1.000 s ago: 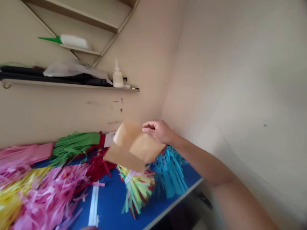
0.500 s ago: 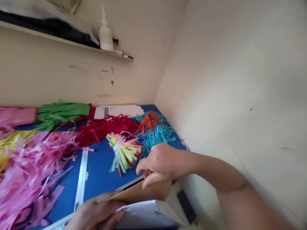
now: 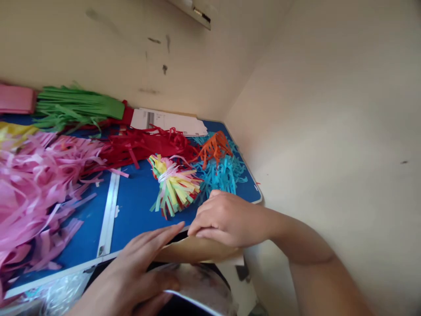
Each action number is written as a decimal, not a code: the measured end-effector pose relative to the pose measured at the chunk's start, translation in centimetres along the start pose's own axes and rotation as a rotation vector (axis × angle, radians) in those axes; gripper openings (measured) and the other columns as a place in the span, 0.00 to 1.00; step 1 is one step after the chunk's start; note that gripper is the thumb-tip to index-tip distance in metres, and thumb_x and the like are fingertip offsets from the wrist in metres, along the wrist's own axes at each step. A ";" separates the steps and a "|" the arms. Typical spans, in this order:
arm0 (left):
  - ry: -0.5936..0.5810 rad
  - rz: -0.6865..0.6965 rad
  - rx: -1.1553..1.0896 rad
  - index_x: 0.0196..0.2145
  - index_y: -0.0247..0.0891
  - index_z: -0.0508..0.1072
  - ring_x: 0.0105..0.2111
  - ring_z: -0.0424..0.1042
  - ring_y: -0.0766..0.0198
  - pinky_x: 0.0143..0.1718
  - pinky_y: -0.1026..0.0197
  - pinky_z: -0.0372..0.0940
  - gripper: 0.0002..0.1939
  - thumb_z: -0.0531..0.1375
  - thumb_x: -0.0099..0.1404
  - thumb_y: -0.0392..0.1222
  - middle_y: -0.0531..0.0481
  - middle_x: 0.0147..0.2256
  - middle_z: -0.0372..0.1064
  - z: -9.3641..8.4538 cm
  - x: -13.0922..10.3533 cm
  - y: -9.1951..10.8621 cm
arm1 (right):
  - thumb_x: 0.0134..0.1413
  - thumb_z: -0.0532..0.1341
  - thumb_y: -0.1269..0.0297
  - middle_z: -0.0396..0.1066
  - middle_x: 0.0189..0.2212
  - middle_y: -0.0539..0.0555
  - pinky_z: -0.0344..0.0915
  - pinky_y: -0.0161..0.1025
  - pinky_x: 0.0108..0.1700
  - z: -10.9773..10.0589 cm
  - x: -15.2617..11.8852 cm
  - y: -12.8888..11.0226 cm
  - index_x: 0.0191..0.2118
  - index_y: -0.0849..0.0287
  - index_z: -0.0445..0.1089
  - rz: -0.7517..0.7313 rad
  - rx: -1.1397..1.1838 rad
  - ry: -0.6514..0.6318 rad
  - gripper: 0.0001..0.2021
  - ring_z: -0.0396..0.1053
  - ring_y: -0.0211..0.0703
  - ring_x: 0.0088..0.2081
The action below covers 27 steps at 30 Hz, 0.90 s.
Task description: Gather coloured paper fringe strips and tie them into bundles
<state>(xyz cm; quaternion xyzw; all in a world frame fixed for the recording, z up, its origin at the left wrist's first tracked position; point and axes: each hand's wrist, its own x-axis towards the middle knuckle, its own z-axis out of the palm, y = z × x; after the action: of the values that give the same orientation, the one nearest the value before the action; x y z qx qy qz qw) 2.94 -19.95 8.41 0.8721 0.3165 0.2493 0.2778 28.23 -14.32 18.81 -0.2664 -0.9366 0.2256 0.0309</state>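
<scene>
My right hand (image 3: 226,219) pinches the upper edge of a brown paper piece (image 3: 197,250) near the blue table's front edge. My left hand (image 3: 134,263) is at the paper's left side, its upper fingers stretched over it and its lower fingers against a white-edged sheet (image 3: 194,303) below. Just beyond my hands, a bundle of multicoloured paper strips (image 3: 176,184), tied with a pale band, lies on the blue table (image 3: 131,210). Blue fringed paper (image 3: 223,173) and an orange fringed piece (image 3: 215,147) are behind my right hand.
Pink strips (image 3: 42,175) cover the table's left side. Green fringe (image 3: 79,105), red fringe (image 3: 144,145) and a white card (image 3: 167,121) lie along the back wall. A crumpled clear plastic bag (image 3: 66,289) is at the lower left.
The view has tilted down, so the bottle on the shelf is out of sight. My right fingers have closed on the brown paper's edge. The upper fingers of my left hand have straightened.
</scene>
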 end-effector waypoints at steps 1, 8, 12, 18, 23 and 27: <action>-0.043 -0.001 -0.047 0.43 0.55 0.79 0.55 0.71 0.54 0.54 0.59 0.67 0.12 0.61 0.63 0.46 0.55 0.60 0.67 -0.1 0.6 0.3 | 0.65 0.58 0.71 0.79 0.38 0.49 0.56 0.37 0.41 0.2 0.2 0.0 0.41 0.59 0.75 -0.033 0.010 -0.017 0.08 0.73 0.38 0.40; -0.108 -0.140 -0.363 0.37 0.49 0.79 0.38 0.79 0.63 0.40 0.71 0.70 0.12 0.55 0.67 0.44 0.54 0.39 0.80 0.0 2.6 1.3 | 0.64 0.57 0.69 0.78 0.42 0.51 0.47 0.47 0.48 2.4 0.5 0.1 0.44 0.56 0.74 -0.088 -0.246 0.109 0.09 0.69 0.43 0.41; -0.112 -0.169 -0.476 0.32 0.47 0.79 0.40 0.78 0.61 0.42 0.69 0.70 0.12 0.55 0.67 0.45 0.52 0.41 0.80 -0.3 2.6 1.2 | 0.66 0.55 0.67 0.78 0.44 0.48 0.46 0.48 0.49 3.2 0.1 0.5 0.46 0.54 0.74 -0.157 -0.282 0.253 0.10 0.68 0.42 0.43; -0.077 -0.191 -0.539 0.32 0.43 0.79 0.37 0.77 0.62 0.42 0.69 0.69 0.11 0.56 0.66 0.43 0.50 0.38 0.79 -0.7 3.1 1.1 | 0.68 0.55 0.66 0.75 0.49 0.46 0.47 0.46 0.49 4.1 -0.1 1.2 0.44 0.54 0.73 -0.259 -0.330 0.364 0.09 0.68 0.38 0.47; -0.093 -0.231 -0.569 0.29 0.43 0.78 0.34 0.76 0.63 0.38 0.70 0.69 0.15 0.55 0.67 0.47 0.51 0.34 0.78 -0.3 3.0 0.6 | 0.68 0.59 0.64 0.78 0.41 0.46 0.49 0.47 0.53 5.1 0.9 1.8 0.37 0.55 0.73 -0.218 -0.155 0.413 0.08 0.70 0.37 0.45; -0.054 -0.269 -0.552 0.28 0.43 0.79 0.30 0.75 0.62 0.32 0.68 0.68 0.17 0.56 0.66 0.51 0.51 0.28 0.77 0.2 3.1 -0.5 | 0.64 0.62 0.57 0.76 0.33 0.49 0.63 0.43 0.47 4.1 0.8 3.3 0.30 0.56 0.72 -0.074 0.349 0.538 0.12 0.72 0.39 0.39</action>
<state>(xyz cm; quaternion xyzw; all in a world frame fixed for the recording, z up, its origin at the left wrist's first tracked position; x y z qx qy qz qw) 4.96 -17.57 8.77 0.7205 0.3418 0.2635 0.5428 28.46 -13.05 13.66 -0.2729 -0.8509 0.3030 0.3310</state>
